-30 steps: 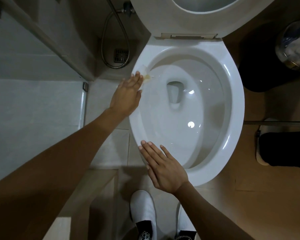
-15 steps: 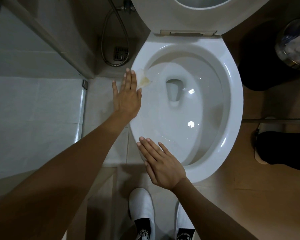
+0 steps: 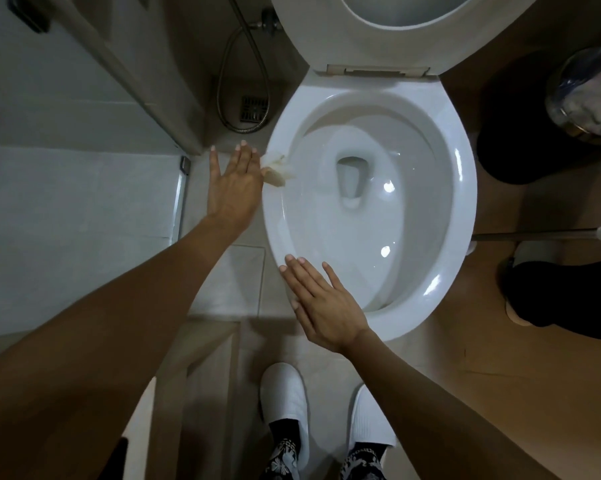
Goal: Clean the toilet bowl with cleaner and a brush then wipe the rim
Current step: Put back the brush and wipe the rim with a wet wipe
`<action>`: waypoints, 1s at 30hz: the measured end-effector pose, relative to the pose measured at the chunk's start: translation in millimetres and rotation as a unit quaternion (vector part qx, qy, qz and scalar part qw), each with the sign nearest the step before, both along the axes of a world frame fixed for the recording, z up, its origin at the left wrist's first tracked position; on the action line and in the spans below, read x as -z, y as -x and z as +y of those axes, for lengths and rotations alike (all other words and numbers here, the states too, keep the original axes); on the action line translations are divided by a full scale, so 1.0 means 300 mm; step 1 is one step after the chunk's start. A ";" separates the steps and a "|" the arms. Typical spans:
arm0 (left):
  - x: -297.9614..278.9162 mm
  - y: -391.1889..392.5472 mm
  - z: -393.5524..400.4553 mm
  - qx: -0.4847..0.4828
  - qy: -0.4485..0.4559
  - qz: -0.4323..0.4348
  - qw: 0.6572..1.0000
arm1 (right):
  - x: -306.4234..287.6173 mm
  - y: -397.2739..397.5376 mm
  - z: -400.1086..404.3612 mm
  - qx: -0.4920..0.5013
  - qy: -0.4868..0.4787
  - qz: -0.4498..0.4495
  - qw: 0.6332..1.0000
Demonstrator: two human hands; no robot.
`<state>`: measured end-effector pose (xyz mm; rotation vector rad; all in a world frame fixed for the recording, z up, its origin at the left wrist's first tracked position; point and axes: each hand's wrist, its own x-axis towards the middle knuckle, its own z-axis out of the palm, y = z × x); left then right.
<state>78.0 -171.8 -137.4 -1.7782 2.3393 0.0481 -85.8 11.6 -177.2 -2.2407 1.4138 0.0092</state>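
The white toilet bowl stands open below me, its seat and lid raised, with clear water at the bottom. A crumpled, yellow-stained wad of tissue lies on the left rim, hanging over the inner edge. My left hand is flat with fingers spread just left of the rim; only its thumb side touches the tissue. My right hand rests flat on the front-left rim and holds nothing. No brush head or cleaner bottle is in sight.
A metal hose loops over a floor drain left of the toilet. A lined bin sits at the right, with a thin pole and dark shapes below it. My white slippers stand before the bowl.
My left hand has slid off the tissue and the rim towards the left, fingers spreading. The tissue stays on the rim. My right hand has barely moved.
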 end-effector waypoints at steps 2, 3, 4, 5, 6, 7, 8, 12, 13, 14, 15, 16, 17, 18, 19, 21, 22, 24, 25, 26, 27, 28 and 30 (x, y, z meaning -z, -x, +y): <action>-0.043 -0.005 0.010 -0.031 0.014 0.029 0.999 | -0.047 0.016 -0.011 0.030 -0.014 0.016 0.999; -0.067 -0.009 0.017 -0.045 0.020 0.036 0.998 | -0.076 0.032 -0.019 0.052 -0.027 0.024 0.998; -0.095 -0.014 0.026 -0.058 0.024 0.041 0.997 | -0.106 0.053 -0.027 0.073 -0.041 0.031 0.996; -0.124 -0.020 0.036 -0.068 0.023 0.045 0.996 | -0.138 0.080 -0.037 0.090 -0.049 0.037 0.994; -0.156 -0.025 0.049 -0.076 0.019 0.050 0.996 | -0.174 0.111 -0.047 0.102 -0.052 0.049 0.992; -0.190 -0.028 0.063 -0.079 0.016 0.055 0.995 | -0.212 0.143 -0.058 0.110 -0.054 0.068 0.990; -0.227 -0.029 0.078 -0.080 0.017 0.061 0.995 | -0.253 0.177 -0.071 0.119 -0.057 0.087 0.987; -0.397 -0.012 0.148 -0.098 0.028 0.106 0.989 | -0.467 0.281 -0.134 0.171 -0.084 0.133 0.973; -0.437 -0.006 0.162 -0.098 0.034 0.117 0.988 | -0.519 0.299 -0.148 0.181 -0.083 0.135 0.971; -0.476 0.000 0.176 -0.096 0.042 0.126 0.986 | -0.569 0.313 -0.158 0.186 -0.081 0.135 0.970; -0.516 0.006 0.184 -0.094 0.051 0.135 0.985 | -0.619 0.324 -0.169 0.188 -0.081 0.135 0.970; -0.556 0.014 0.191 -0.093 0.060 0.141 0.984 | -0.665 0.334 -0.180 0.187 -0.081 0.137 0.969; -0.597 0.023 0.196 -0.095 0.066 0.147 0.982 | -0.710 0.342 -0.189 0.185 -0.080 0.139 0.969; -0.640 0.034 0.201 -0.098 0.070 0.153 0.981 | -0.756 0.348 -0.198 0.185 -0.079 0.141 0.969; -0.684 0.045 0.205 -0.102 0.073 0.160 0.979 | -0.804 0.354 -0.207 0.185 -0.077 0.140 0.970; -0.774 0.064 0.206 -0.106 0.090 0.173 0.975 | -0.896 0.365 -0.224 0.189 -0.067 0.135 0.970; -0.818 0.072 0.205 -0.106 0.100 0.180 0.973 | -0.942 0.374 -0.232 0.190 -0.060 0.132 0.971; -0.901 0.082 0.196 -0.108 0.114 0.180 0.971 | -1.025 0.397 -0.249 0.188 -0.043 0.131 0.972; -0.942 0.086 0.190 -0.110 0.118 0.176 0.971 | -1.063 0.410 -0.262 0.188 -0.035 0.132 0.973; -0.982 0.088 0.183 -0.114 0.120 0.168 0.972 | -1.096 0.423 -0.278 0.190 -0.028 0.131 0.973; -1.022 0.091 0.172 -0.120 0.117 0.160 0.973 | -1.130 0.437 -0.296 0.192 -0.021 0.129 0.973; -1.061 0.095 0.159 -0.125 0.113 0.150 0.974 | -1.160 0.450 -0.318 0.194 -0.013 0.128 0.973; -1.126 0.104 0.121 -0.134 0.111 0.134 0.976 | -1.215 0.472 -0.365 0.195 0.004 0.124 0.973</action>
